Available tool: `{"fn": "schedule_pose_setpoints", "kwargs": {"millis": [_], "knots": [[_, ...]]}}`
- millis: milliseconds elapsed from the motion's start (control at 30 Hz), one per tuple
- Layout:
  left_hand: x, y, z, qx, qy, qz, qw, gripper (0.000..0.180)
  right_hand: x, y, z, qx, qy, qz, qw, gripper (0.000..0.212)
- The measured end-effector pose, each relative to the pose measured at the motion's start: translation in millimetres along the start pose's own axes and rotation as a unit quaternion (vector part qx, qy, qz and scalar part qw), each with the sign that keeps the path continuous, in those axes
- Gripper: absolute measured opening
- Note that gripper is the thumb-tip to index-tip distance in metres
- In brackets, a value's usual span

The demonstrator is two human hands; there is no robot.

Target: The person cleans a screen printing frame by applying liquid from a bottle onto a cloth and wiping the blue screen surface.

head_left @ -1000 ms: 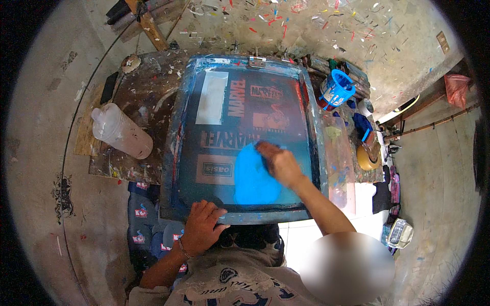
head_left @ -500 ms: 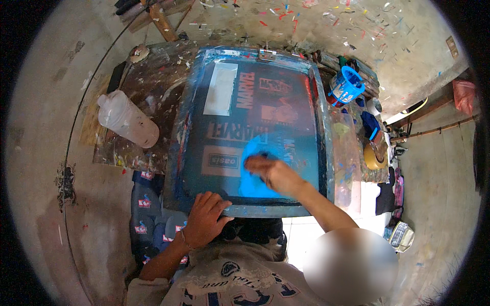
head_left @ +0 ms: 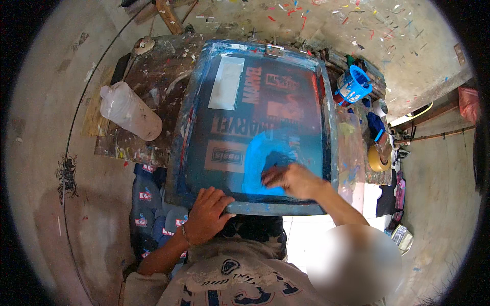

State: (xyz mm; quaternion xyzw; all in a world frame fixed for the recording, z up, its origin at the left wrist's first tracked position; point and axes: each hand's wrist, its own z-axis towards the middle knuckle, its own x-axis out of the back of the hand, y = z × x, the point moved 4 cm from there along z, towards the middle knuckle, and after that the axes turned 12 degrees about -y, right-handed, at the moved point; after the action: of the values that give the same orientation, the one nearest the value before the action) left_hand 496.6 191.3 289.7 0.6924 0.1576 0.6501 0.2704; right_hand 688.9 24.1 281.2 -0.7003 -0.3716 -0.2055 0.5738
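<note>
A screen printing frame (head_left: 270, 208) lies tilted on the worktable, its dark mesh carrying several pale stencil designs. My left hand (head_left: 209, 214) grips the near rim, fingers over the top and thumb along the front. Bright blue ink (head_left: 255, 155) is spread on the lower middle of the mesh. Over the ink's near right part is my right hand (head_left: 293, 181), its fingers drawn together and pointing left. Motion blur and shadow hide what those fingers may hold. A white paper rectangle (head_left: 226, 84) covers the mesh's upper left.
Left of the frame, a cloudy plastic bottle (head_left: 131, 112) stands on the stained worktable (head_left: 163, 64). A blue bucket (head_left: 353, 85) and a tape roll (head_left: 378, 158) are at the right. A metal hinge (head_left: 274, 50) joins the frame's far edge. Dark printed pieces (head_left: 145, 206) lie below left.
My right hand has moved slightly right and nearer to me over the mesh. The blue patch has changed shape, with more shadow inside it. My left hand stays on the rim.
</note>
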Motion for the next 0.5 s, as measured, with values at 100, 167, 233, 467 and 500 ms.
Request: {"fn": "schedule_pose_setpoints", "kwargs": {"millis": [100, 167, 233, 467, 500], "knots": [[1.9, -0.1, 1.4, 0.004, -0.015, -0.004, 1.0, 0.041, 28.4, 13.9, 24.2, -0.105, 0.141, -0.011, 0.984, 0.043], [5.6, 1.4, 4.0, -0.005, -0.02, -0.002, 1.0, 0.04, 12.5, 10.4, 36.4, -0.011, 0.155, -0.041, 0.987, 0.04], [5.7, 1.2, 2.5, -0.003, -0.02, -0.003, 1.0, 0.04, -7.4, -6.6, 37.4, 0.045, 0.091, -0.014, 0.995, 0.038], [4.1, 1.8, 2.6, -0.01, -0.012, 0.0, 1.0, 0.04, 33.3, 31.0, 21.0, -0.057, 0.199, -0.037, 0.978, 0.039], [5.9, 1.9, 3.2, -0.007, -0.014, -0.006, 1.0, 0.04, 37.3, 32.0, 33.6, -0.064, 0.261, -0.041, 0.962, 0.038]]}}
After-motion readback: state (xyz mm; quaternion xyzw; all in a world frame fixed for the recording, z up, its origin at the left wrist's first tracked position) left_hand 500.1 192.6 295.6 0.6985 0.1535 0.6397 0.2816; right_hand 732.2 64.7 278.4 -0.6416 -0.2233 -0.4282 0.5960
